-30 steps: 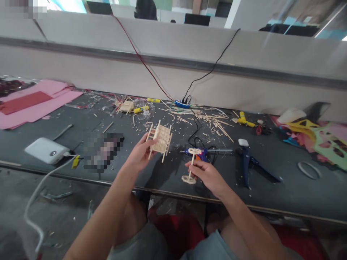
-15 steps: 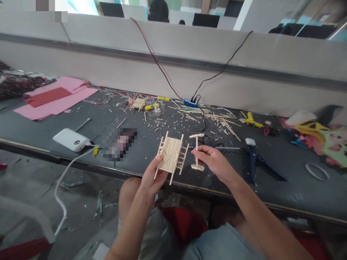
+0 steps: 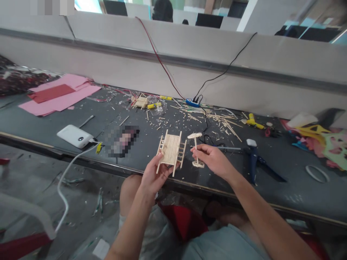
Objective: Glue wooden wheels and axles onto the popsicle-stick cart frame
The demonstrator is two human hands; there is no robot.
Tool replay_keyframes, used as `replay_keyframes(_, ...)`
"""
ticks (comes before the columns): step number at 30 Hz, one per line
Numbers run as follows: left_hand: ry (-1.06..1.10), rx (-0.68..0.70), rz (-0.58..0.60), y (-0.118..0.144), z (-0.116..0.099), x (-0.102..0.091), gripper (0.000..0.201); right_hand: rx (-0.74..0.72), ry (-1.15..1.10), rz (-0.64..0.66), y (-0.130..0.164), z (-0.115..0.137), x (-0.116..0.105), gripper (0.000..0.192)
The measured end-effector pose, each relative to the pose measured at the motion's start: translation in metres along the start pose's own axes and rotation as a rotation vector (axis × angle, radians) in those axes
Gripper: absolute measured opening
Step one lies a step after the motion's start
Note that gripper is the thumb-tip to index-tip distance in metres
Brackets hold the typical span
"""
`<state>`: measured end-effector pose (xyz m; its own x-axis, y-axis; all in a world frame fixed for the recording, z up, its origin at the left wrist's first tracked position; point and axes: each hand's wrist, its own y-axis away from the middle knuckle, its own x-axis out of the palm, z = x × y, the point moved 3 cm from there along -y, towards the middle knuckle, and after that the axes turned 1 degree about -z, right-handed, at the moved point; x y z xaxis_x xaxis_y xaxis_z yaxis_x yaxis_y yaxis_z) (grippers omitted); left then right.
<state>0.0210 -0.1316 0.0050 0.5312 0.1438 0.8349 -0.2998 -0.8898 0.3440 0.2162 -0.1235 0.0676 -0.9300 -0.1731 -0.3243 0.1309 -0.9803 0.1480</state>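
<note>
Worktop (image 3: 298,187): long, dark, running left to right; near edge crossing just under both hands; littered with wooden slivers toward the far edge.
Pink sheets (image 3: 62,97): stacked at the far left end.
Power bank (image 3: 74,136): white, near the front edge, left of the hands; white cable trailing off the edge to the floor.
Blue-handled tool (image 3: 253,159): lying right of the hands, well apart from them.
Loose sticks (image 3: 217,121): scattered heap toward the far edge, behind the hands; blue power strip (image 3: 193,102) just beyond it.
Stick frame (image 3: 171,151): small slatted wooden piece with ladder-like sides, held tilted above the front edge of the worktop.
Wheel-and-axle piece (image 3: 196,150): thin stick with a small disc at each end, held upright just right of the frame, not touching it.
Left hand (image 3: 154,175): fingers closed under the frame's lower edge, thumb on its near side.
Right hand (image 3: 213,159): thumb and forefinger pinching the axle stick at mid-length, other fingers curled.
Step in hand: apparently lining the axle piece up against the frame's side for fitting.
Next move: likely calls for closing the small gap, axle kept square to the frame, light grip on fragile sticks.
</note>
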Motion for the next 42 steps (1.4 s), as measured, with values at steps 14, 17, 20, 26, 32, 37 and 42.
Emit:
replay_keyframes(14,0.155,0.011,0.034,-0.009,-0.007,0.002,0.024,0.159,-0.703,0.22,0.002,-0.04,0.058,0.018)
replay_keyframes(17,0.154,0.019,0.018,-0.012,-0.005,0.002,0.023,0.166,-0.813,0.255,0.002,-0.045,0.071,0.017)
replay_keyframes(20,0.181,0.038,-0.003,-0.014,-0.006,0.003,0.022,0.158,-0.87,0.271,0.003,-0.047,0.078,0.017)
replay_keyframes(26,0.206,0.096,-0.046,-0.016,-0.014,0.003,0.023,0.15,-0.868,0.214,0.006,-0.052,0.071,0.021)
replay_keyframes(32,0.27,0.218,-0.095,-0.02,-0.029,-0.005,0.023,0.189,-0.827,0.186,0.016,-0.064,0.051,0.022)
replay_keyframes(37,0.261,0.312,-0.078,-0.025,-0.045,-0.01,0.026,0.228,-0.768,0.196,0.031,-0.073,0.036,0.02)
replay_keyframes(42,0.239,0.328,-0.106,-0.024,-0.052,-0.008,0.027,0.235,-0.736,0.203,0.044,-0.078,0.024,0.02)
